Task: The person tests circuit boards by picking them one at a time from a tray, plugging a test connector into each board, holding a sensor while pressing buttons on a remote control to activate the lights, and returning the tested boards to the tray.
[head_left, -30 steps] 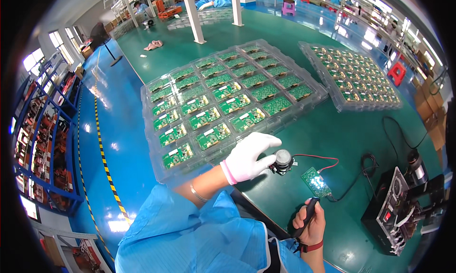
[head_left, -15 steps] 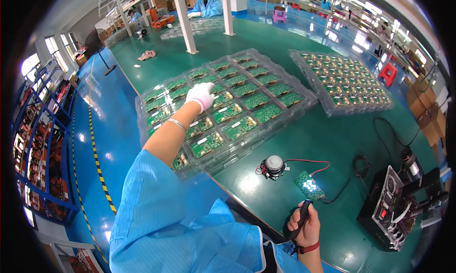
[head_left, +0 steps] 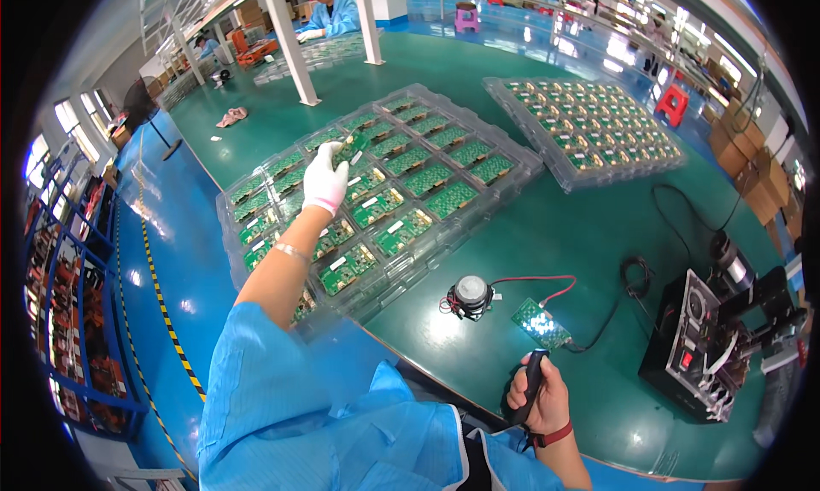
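My left hand (head_left: 325,182), in a white glove, pinches a small green circuit board (head_left: 351,146) tilted just above a clear plastic tray (head_left: 424,254). Rows of similar green boards lie in that tray's compartments. My bare right hand (head_left: 551,397) is wrapped round a black handle (head_left: 532,380) at the table's near edge; what lies below the handle is hidden. Just beyond it, another green board (head_left: 541,324) lies on the table with bright white lights on it. A red and black wire joins this board to a round speaker-like part (head_left: 471,296) with a grey top.
A second clear tray (head_left: 547,154) of boards lies at the far right of the green table (head_left: 512,252). A black box with switches (head_left: 675,354) stands at the right, its cable (head_left: 608,330) running to the lit board. White posts (head_left: 290,47) rise at the far side, near a person in blue (head_left: 331,14).
My left hand has drawn back left and turned up, and a green board now shows in its fingers. The view has shifted slightly; my right hand keeps the black handle.
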`<state>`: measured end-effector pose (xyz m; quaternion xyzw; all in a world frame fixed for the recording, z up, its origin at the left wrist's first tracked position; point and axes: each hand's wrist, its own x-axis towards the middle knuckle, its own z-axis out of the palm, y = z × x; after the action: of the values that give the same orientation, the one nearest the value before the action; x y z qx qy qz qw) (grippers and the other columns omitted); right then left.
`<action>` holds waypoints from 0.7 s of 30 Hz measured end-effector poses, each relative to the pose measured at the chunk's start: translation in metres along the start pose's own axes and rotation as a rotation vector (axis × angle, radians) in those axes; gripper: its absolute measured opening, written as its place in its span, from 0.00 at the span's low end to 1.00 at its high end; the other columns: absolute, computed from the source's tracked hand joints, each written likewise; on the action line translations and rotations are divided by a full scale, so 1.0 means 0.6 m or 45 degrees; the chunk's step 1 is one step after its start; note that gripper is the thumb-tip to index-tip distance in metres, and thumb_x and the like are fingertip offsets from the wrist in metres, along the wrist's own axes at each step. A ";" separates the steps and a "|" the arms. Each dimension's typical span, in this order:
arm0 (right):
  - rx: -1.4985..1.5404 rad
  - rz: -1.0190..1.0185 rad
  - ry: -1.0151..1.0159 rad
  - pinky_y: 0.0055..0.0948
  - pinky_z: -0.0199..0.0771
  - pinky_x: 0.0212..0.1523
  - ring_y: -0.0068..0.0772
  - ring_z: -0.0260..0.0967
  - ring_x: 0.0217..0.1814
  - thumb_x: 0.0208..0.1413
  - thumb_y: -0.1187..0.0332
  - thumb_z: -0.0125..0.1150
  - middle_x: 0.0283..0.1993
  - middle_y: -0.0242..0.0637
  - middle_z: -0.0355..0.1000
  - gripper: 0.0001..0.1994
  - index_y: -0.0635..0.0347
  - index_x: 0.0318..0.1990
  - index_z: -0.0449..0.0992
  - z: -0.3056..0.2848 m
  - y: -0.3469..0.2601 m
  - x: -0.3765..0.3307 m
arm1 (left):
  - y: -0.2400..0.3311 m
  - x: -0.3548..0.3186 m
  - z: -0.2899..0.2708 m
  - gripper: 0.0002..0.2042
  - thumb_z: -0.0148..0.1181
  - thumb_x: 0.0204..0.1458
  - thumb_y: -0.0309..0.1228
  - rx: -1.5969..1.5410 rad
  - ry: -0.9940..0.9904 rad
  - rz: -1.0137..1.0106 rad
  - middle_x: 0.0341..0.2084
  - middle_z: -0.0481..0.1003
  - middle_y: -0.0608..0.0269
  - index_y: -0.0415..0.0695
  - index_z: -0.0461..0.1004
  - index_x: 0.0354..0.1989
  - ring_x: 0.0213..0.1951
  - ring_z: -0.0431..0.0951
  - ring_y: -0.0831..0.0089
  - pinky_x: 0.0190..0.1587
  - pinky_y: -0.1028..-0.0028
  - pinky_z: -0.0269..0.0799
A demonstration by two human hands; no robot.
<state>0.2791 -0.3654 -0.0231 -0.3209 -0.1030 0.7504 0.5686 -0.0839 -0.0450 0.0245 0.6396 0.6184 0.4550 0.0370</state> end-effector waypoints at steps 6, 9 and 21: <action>-0.008 0.016 0.016 0.31 0.64 0.23 0.32 0.61 0.20 0.67 0.56 0.39 0.25 0.39 0.67 0.16 0.61 0.47 0.65 0.000 -0.008 0.000 | 0.189 -0.112 -0.066 0.16 0.59 0.43 0.18 -0.131 -0.178 0.676 0.34 0.75 0.55 0.41 0.73 0.44 0.36 0.76 0.60 0.41 0.68 0.73; 0.057 0.069 -0.110 0.34 0.67 0.28 0.34 0.64 0.24 0.67 0.57 0.40 0.29 0.42 0.69 0.17 0.62 0.49 0.65 -0.007 -0.008 0.003 | 0.254 -0.176 -0.087 0.13 0.58 0.41 0.22 -0.103 -0.567 1.234 0.31 0.75 0.57 0.47 0.77 0.38 0.34 0.76 0.57 0.34 0.64 0.72; 0.077 0.032 -0.182 0.32 0.70 0.30 0.33 0.66 0.25 0.66 0.57 0.41 0.30 0.41 0.70 0.17 0.63 0.50 0.64 -0.011 0.001 -0.002 | 0.294 -0.396 -0.019 0.15 0.59 0.41 0.34 0.054 -1.114 1.487 0.34 0.71 0.67 0.47 0.72 0.40 0.30 0.72 0.69 0.30 0.70 0.71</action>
<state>0.2828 -0.3678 -0.0280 -0.2505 -0.1167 0.7812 0.5597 0.0852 -0.2877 0.0116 0.9891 0.1136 0.0913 0.0194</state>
